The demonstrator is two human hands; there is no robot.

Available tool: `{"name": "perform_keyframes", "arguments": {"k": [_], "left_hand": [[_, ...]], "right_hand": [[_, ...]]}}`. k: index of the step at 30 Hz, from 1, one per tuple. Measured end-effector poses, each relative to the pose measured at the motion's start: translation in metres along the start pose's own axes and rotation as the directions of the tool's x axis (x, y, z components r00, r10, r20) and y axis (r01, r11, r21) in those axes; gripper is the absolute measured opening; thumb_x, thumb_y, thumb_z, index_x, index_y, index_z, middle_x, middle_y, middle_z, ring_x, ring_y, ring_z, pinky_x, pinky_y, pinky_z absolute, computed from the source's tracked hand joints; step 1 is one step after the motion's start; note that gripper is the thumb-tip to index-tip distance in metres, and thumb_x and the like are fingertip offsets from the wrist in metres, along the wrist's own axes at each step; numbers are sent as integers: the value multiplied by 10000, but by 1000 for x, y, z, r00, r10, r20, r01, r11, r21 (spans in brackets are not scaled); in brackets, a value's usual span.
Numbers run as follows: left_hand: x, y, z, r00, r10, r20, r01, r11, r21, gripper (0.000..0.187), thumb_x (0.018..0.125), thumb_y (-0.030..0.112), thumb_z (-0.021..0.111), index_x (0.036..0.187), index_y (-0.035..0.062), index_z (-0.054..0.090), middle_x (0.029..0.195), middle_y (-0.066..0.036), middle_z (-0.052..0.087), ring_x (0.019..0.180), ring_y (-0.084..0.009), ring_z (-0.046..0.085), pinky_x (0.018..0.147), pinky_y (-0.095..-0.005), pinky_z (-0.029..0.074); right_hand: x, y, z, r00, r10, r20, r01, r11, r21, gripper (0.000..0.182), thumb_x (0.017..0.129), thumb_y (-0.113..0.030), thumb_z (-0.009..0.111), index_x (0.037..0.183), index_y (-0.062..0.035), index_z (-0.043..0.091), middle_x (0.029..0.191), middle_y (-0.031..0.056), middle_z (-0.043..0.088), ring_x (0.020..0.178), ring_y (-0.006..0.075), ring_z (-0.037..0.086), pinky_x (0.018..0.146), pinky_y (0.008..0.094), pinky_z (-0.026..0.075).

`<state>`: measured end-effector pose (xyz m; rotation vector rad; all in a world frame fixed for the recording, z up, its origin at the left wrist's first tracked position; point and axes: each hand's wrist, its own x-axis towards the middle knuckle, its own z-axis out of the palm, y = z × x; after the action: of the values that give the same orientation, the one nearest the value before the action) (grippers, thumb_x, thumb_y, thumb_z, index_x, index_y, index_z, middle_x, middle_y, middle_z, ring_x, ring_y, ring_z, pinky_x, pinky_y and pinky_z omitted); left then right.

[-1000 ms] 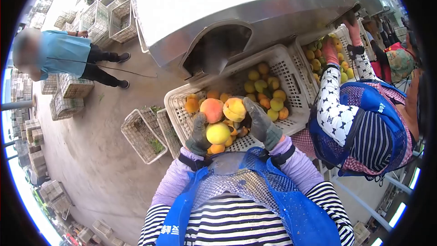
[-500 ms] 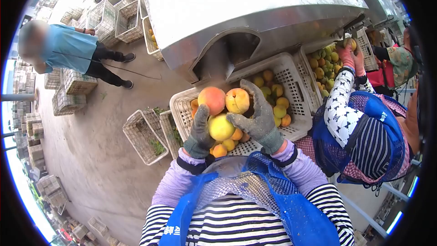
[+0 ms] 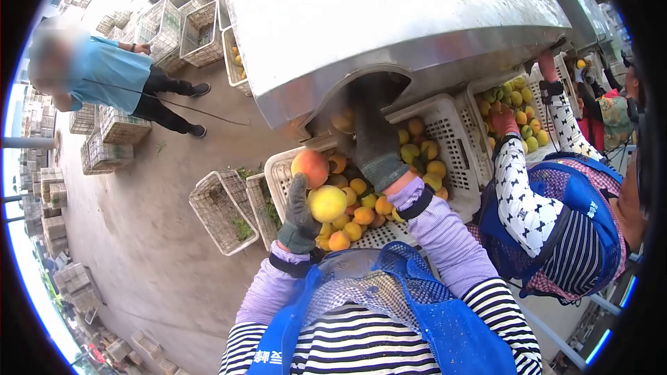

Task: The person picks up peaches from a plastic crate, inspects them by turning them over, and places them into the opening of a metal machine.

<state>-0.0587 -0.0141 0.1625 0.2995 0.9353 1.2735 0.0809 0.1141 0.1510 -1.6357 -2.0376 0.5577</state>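
Note:
My left hand [image 3: 299,219], in a dark dusty glove, is closed around two peaches: a red-orange one [image 3: 310,168] on top and a yellow one [image 3: 327,204] below it. They are above the left part of a white plastic crate [image 3: 455,132] that holds many yellow, orange and green peaches [image 3: 363,215]. My right hand [image 3: 372,132], gloved too, reaches into the dark arched opening of a metal machine [image 3: 417,66]. A blurred peach shows beside it in the opening. The fingers of my right hand are hidden by shadow and blur.
To the right, a co-worker [image 3: 549,215] has one hand [image 3: 504,119] over another crate of peaches [image 3: 517,101]. A person in blue [image 3: 114,73] stands at the left. Crates with leaves [image 3: 224,212] lie on the floor beside my crate; more crates [image 3: 158,26] are stacked behind.
My right hand has moved up from beside the peaches into the machine's opening. The peach with a split mark is no longer between my hands. The co-worker's hands have moved apart.

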Motion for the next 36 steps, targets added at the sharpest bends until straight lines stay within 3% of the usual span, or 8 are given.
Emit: {"name": "perform_keyframes", "arguments": {"k": [4, 10, 19, 23, 27, 30, 35, 36], "left_hand": [[-7, -6, -17, 999, -18, 41, 18, 1000, -2, 648, 990, 547, 466, 1358, 14, 497, 1258, -119, 613, 1097, -227, 630, 932, -360, 536], [-21, -4, -31, 999, 27, 33, -32, 990, 135, 574, 1006, 416, 490, 1407, 7, 453, 1299, -117, 580, 1142, -228, 606, 949, -346, 526], [-14, 12, -1, 994, 80, 71, -84, 995, 52, 574, 939, 245, 551, 1439, 19, 384, 1362, -143, 522, 1200, -224, 562, 1009, -352, 482], [-11, 12, 6, 986, 90, 138, -76, 991, -108, 612, 898, 215, 619, 1432, 20, 391, 1354, -150, 526, 1204, -244, 563, 1009, -365, 494], [-8, -5, 3, 936, 315, 157, -346, 905, 247, 731, 786, 74, 755, 1421, 8, 399, 1344, -157, 531, 1205, -267, 564, 1014, -394, 484], [-12, -4, 6, 803, 519, 295, -541, 424, 727, 761, 770, 69, 780, 1421, -5, 394, 1338, -164, 535, 1225, -274, 552, 1023, -398, 469], [-13, 10, 21, 959, 201, 200, -223, 970, 94, 648, 897, 190, 676, 1437, -15, 382, 1350, -179, 537, 1225, -288, 552, 1058, -396, 430], [-10, 9, 13, 974, 104, 200, -106, 994, -3, 624, 914, 193, 655, 1437, -13, 385, 1355, -180, 534, 1223, -287, 553, 1062, -399, 427]], "right_hand": [[3, -7, -2, 997, -39, 67, 58, 953, -296, 543, 734, -393, 788, 1150, -119, 572, 1058, 163, 644, 890, 325, 681, 713, 461, 540], [11, -9, 5, 998, -36, 60, 53, 952, -303, 420, 755, -325, 800, 1044, -73, 628, 843, 131, 671, 760, 302, 682, 693, 444, 535], [11, -3, -25, 963, -199, -181, 237, 946, 222, 763, 717, -370, 850, 1329, -39, 538, 910, 103, 651, 760, 215, 635, 658, 359, 540], [-42, -17, -54, 961, -182, 207, 80, 903, 422, 895, 691, -389, 863, 1419, -65, 457, 1136, 132, 629, 952, 279, 635, 852, 388, 524], [-73, -28, -55, 955, -219, 202, 63, 812, 580, 825, 698, -336, 855, 1382, -65, 481, 1263, 166, 584, 1162, 330, 568, 1020, 410, 443], [-74, -35, -64, 954, -136, 268, -94, 711, 697, 805, 714, -281, 844, 1378, -26, 467, 1312, 182, 554, 1216, 318, 547, 1050, 403, 426], [-67, -21, -73, 916, -241, 320, -171, 488, 856, 921, 698, -307, 855, 1439, 25, 419, 1330, 191, 540, 1229, 305, 540, 1058, 390, 424], [-64, -16, -73, 909, -338, 243, 30, 637, 770, 925, 690, -302, 853, 1453, -13, 418, 1305, 184, 548, 1200, 318, 552, 1028, 396, 444]]}}
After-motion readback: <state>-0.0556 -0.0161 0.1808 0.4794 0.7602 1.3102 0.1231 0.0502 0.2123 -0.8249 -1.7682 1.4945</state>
